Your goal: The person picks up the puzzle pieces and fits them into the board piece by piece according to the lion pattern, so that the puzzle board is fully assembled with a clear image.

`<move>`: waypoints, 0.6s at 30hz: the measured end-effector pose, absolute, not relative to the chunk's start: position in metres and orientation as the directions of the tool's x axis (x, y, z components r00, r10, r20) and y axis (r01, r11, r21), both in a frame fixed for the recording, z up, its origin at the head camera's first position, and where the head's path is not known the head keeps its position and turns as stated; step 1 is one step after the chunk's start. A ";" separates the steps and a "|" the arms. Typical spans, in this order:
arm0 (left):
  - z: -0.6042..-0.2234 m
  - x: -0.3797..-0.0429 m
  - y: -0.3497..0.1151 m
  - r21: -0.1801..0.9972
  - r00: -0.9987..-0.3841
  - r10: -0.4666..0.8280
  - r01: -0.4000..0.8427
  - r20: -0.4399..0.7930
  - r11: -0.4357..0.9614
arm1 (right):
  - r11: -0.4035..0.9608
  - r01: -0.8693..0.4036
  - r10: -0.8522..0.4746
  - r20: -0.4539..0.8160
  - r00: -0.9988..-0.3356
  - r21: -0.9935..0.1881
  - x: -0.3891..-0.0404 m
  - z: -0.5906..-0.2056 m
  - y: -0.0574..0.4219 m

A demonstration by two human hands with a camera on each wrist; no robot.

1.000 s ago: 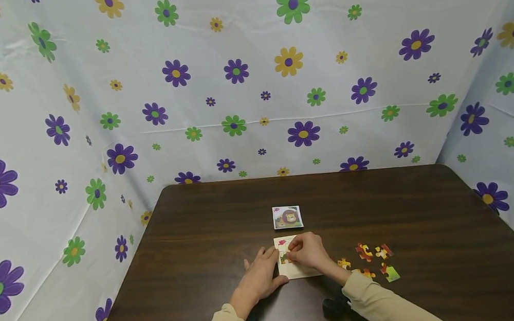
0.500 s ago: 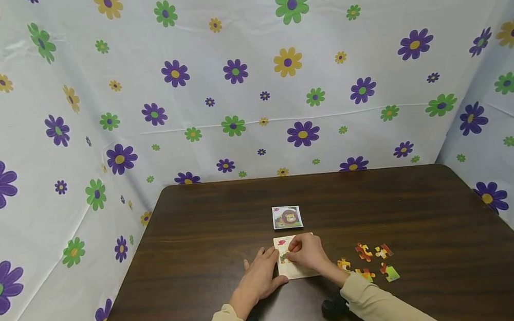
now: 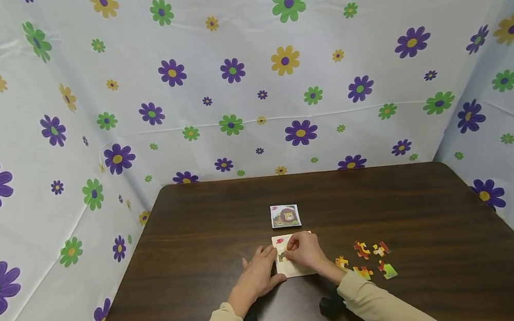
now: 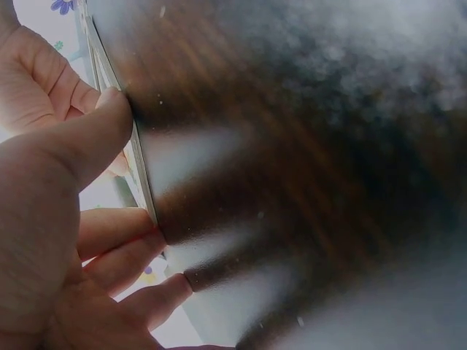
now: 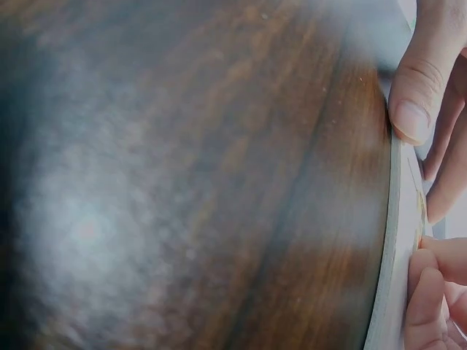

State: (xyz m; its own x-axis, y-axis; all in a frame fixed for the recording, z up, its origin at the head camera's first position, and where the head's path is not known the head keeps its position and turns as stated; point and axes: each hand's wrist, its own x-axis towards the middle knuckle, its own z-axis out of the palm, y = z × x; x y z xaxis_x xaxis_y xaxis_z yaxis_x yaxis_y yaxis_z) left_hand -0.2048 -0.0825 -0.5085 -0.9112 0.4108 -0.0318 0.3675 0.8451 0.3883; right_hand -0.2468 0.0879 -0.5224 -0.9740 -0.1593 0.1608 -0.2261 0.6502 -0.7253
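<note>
A pale puzzle board (image 3: pixel 292 271) with a pink picture at its top left corner lies on the table in the head view. My left hand (image 3: pixel 257 274) rests at the board's left side, fingers extended, the thumb at the near left corner. Over the board, my right hand (image 3: pixel 306 251) pinches with thumb and forefinger at a small green-and-brown puzzle piece (image 3: pixel 282 255), mostly covered by the fingertips. In the left wrist view, the left thumb touches the board's thin edge (image 4: pixel 144 175). The right wrist view has the right fingers (image 5: pixel 425 292) bunched over the board, beside the left thumb (image 5: pixel 412 120).
Several loose puzzle pieces, among them a green-cornered piece (image 3: pixel 388 270) and an orange piece (image 3: pixel 362 249), lie right of the board. Beyond the board sits a lion picture card (image 3: pixel 285 216). A flowered curtain (image 3: pixel 218 148) stands behind the dark wooden table (image 3: pixel 200 243).
The head view has shifted slightly. Both hands keep their places at the board, the right fingertips still on the same spot. The loose pieces have not moved.
</note>
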 end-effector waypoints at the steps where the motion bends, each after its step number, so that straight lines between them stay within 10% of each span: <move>1: -0.508 -0.205 -0.083 0.391 -0.911 0.411 0.366 -0.034 0.844 | 0.653 -0.231 -0.164 0.164 -0.973 -0.722 -0.246 -0.523 0.088; 18: -0.508 -0.204 -0.083 0.392 -0.912 0.406 0.354 -0.057 0.849 | 0.549 -0.753 -0.645 0.389 -0.658 -0.363 -0.253 -0.523 0.111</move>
